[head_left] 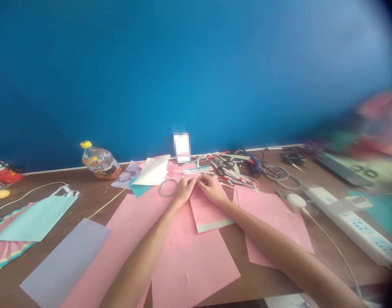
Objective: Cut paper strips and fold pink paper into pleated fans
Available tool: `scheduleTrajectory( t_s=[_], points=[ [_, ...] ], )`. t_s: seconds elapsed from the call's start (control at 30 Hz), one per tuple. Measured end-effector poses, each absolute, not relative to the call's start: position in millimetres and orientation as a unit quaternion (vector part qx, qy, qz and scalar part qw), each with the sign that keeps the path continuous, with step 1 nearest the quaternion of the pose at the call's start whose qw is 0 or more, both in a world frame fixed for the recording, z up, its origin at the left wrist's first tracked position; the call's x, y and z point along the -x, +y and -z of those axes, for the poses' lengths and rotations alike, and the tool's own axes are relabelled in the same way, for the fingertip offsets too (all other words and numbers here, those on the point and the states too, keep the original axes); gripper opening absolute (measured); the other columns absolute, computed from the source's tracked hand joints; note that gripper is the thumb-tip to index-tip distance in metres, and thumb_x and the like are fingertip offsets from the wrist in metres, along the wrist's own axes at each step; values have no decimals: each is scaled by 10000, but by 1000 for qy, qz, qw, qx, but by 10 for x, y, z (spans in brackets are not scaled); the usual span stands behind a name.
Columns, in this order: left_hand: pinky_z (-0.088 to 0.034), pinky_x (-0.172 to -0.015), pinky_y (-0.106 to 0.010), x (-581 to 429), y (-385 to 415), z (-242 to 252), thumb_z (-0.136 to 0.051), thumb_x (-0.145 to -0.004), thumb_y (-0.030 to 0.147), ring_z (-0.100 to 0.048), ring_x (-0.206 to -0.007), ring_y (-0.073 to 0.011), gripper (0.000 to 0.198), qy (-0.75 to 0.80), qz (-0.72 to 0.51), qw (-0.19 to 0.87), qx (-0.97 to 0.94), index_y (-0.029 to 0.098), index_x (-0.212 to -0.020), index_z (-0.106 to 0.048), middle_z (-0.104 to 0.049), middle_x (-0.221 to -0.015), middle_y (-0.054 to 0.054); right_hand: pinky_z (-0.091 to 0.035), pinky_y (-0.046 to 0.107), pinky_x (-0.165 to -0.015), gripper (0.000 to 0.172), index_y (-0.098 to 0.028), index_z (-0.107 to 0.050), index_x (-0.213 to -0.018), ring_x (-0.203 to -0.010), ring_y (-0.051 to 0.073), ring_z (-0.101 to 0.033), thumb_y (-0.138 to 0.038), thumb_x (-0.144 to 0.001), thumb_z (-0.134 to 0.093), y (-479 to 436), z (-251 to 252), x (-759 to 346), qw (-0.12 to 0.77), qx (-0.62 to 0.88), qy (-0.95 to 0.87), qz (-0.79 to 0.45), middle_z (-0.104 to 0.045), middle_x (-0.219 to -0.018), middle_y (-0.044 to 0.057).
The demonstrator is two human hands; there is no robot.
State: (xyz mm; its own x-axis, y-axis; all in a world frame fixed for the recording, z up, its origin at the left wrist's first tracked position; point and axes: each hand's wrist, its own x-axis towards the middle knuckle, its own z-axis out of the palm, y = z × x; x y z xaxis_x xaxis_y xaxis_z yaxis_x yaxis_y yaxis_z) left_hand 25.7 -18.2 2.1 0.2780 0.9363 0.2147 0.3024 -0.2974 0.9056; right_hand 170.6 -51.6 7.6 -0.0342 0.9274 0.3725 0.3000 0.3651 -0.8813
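My left hand point(185, 189) and my right hand point(210, 187) meet in the middle of the table, their fingers curled in and thumbs almost touching. Both pinch the far edge of a folded pink paper point(209, 214) with a pale green strip along its near edge. My fingers partly hide that far edge. Under and around my arms lie flat pink sheets point(196, 269). A grey ring point(168, 188), perhaps a roll of tape, rests just left of my left hand.
Beyond my hands lie paper strips point(236, 174) and a cream sheet point(152, 170). A tilted bottle point(101, 162), a mint paper bag point(38, 218) and a lilac sheet point(67, 261) are at left. A power strip point(353, 226) with cables is at right, before the blue wall point(196, 77).
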Motion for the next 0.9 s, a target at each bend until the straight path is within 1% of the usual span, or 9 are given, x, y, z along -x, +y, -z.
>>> scheduleTrajectory(
  t_s=[0.13,0.3,0.4,0.6,0.73,0.9],
  points=[
    [-269,-548,-251,-263,-200,-46,-445,-853,340,-390,-572,-121,310,447,-413,393,-690,186,-587,-405,-401,-566,22,-395,274,-654,118,-200,-546,-723,-687,155,-516,-237,-797,-461,-506,-61,-1707,511,466,-650,-316,-556,-701,-7],
    [-304,-498,-247,-274,-208,-16,-390,-897,387,-425,-512,-114,319,431,-416,463,-653,183,-674,-490,-472,-580,13,-406,286,-694,154,-195,-565,-737,-715,163,-528,-271,-821,-462,-542,-135,-1707,503,476,-643,-327,-581,-724,5],
    [-305,-469,-240,-274,-211,-16,-371,-906,404,-421,-477,-106,330,429,-419,491,-632,185,-688,-486,-457,-566,18,-407,289,-720,180,-192,-577,-750,-742,165,-535,-283,-846,-455,-564,-178,-1707,494,476,-646,-335,-592,-747,9],
    [-266,-430,-226,-272,-218,-20,-449,-864,378,-392,-440,-89,271,426,-409,512,-623,187,-672,-458,-428,-538,32,-406,285,-694,178,-191,-588,-750,-720,162,-528,-300,-850,-487,-552,-152,-1705,503,469,-643,-336,-588,-735,11],
    [-266,-443,-229,-267,-202,8,-430,-870,362,-400,-454,-95,268,422,-411,507,-630,187,-667,-443,-424,-527,33,-408,284,-690,192,-194,-594,-758,-713,160,-525,-323,-861,-497,-563,-174,-1705,498,471,-650,-329,-590,-737,12],
    [-275,-497,-236,-249,-164,56,-421,-884,385,-406,-503,-100,294,435,-420,457,-652,178,-679,-461,-448,-554,28,-418,287,-706,179,-191,-616,-789,-730,161,-543,-327,-857,-522,-571,-195,-1711,492,469,-653,-333,-617,-764,18]
  ],
)
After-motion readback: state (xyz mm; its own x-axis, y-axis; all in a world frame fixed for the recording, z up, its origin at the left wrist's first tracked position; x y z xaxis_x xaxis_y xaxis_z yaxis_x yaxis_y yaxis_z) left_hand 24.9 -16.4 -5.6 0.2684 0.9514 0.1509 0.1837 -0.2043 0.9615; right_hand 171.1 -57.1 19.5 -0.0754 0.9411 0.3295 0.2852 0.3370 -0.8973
